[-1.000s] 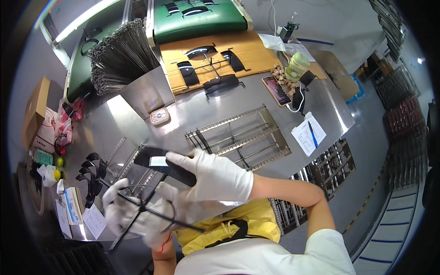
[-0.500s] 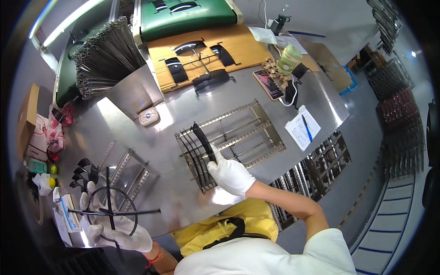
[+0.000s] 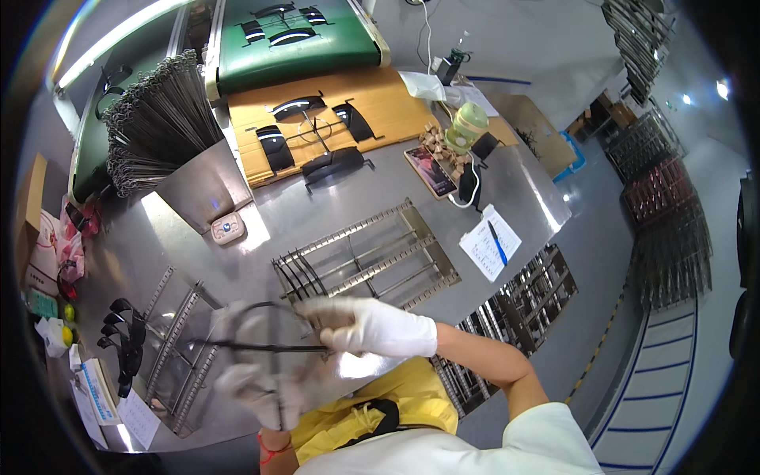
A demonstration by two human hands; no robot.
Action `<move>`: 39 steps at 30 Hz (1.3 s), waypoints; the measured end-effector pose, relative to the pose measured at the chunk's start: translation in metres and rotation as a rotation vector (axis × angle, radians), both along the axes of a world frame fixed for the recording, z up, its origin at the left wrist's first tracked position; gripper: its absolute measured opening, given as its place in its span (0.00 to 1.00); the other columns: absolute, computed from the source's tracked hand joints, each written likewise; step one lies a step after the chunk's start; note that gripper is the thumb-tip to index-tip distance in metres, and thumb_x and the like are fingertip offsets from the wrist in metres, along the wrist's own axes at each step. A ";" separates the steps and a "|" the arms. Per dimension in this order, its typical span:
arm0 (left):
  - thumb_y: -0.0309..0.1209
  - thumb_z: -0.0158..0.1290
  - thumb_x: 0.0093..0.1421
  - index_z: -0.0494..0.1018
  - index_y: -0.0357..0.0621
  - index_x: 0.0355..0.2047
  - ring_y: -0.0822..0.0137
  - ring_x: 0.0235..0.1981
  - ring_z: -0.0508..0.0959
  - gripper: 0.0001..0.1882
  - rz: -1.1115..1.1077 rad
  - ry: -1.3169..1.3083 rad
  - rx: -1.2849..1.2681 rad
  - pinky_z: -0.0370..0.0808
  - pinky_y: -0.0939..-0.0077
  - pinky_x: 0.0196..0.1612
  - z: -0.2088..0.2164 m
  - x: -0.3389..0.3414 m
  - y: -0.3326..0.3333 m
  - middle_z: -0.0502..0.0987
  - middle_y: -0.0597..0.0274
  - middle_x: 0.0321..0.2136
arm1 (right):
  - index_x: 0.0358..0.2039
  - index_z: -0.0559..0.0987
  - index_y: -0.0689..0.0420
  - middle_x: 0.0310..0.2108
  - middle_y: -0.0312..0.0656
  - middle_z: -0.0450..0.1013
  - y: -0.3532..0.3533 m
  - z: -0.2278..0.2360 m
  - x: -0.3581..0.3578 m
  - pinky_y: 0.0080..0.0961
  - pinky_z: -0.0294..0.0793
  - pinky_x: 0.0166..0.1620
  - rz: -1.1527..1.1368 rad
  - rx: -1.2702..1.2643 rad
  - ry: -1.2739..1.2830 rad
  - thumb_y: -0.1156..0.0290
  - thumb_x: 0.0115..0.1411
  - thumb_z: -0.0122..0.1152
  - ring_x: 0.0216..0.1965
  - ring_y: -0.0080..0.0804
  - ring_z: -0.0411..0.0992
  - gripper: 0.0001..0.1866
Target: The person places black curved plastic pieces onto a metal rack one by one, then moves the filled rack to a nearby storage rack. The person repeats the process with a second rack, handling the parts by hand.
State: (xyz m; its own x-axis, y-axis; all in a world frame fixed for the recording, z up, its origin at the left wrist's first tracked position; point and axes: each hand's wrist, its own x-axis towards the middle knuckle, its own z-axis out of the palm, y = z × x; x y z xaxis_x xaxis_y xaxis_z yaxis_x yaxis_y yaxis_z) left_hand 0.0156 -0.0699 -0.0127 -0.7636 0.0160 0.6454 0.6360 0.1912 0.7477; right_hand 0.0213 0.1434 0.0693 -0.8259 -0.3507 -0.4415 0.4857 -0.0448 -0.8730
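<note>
My left hand point(image 3: 269, 392), in a white glove and smeared by motion, grips a black ring frame with crossed rods point(image 3: 253, 347), held above the table's near side. My right hand point(image 3: 384, 327), also gloved, is at the frame's right side, with one rod's end by its thumb. Its fingertips are blurred, so I cannot tell whether they hold the frame. Just beyond that hand lies a slotted metal rack point(image 3: 388, 261); several thin curved black pieces point(image 3: 301, 271) stand in its left end. A second slotted rack point(image 3: 184, 332) lies left of the frame, partly behind it.
Black curved plates point(image 3: 127, 340) are stacked at left. A bundle of wire frames point(image 3: 162, 127) fills a metal holder at the back. Cardboard point(image 3: 237, 107) carries an assembled black piece point(image 3: 332, 164). A phone point(image 3: 430, 172), green cup point(image 3: 467, 127) and notepad point(image 3: 484, 247) lie right.
My left hand has brought the ring frame rightward and up, toward the middle. My right hand has drawn back from the rack's black piece to the frame's side. The whole view has shifted.
</note>
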 end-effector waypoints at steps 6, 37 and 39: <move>0.24 0.62 0.52 0.47 0.58 0.65 0.44 0.58 0.69 0.46 -0.278 -0.041 -0.023 0.76 0.54 0.51 -0.004 -0.036 0.024 0.47 0.44 0.69 | 0.44 0.79 0.52 0.34 0.32 0.76 0.164 -0.012 -0.047 0.16 0.71 0.30 -0.401 0.302 0.843 0.56 0.70 0.49 0.26 0.19 0.69 0.15; 0.19 0.48 0.59 0.44 0.47 0.69 0.58 0.51 0.75 0.40 -0.384 -0.495 0.645 0.75 0.66 0.52 0.040 -0.091 0.076 0.65 0.49 0.59 | 0.57 0.73 0.58 0.33 0.43 0.75 0.045 -0.021 -0.107 0.23 0.75 0.31 -0.296 1.227 0.783 0.56 0.55 0.65 0.28 0.32 0.74 0.32; 0.15 0.51 0.53 0.43 0.45 0.70 0.61 0.47 0.77 0.46 -0.441 -0.494 0.637 0.76 0.68 0.50 0.048 -0.083 0.081 0.66 0.50 0.57 | 0.55 0.75 0.52 0.28 0.39 0.68 0.001 -0.019 -0.068 0.26 0.73 0.26 -0.348 1.696 1.028 0.53 0.59 0.60 0.23 0.32 0.70 0.27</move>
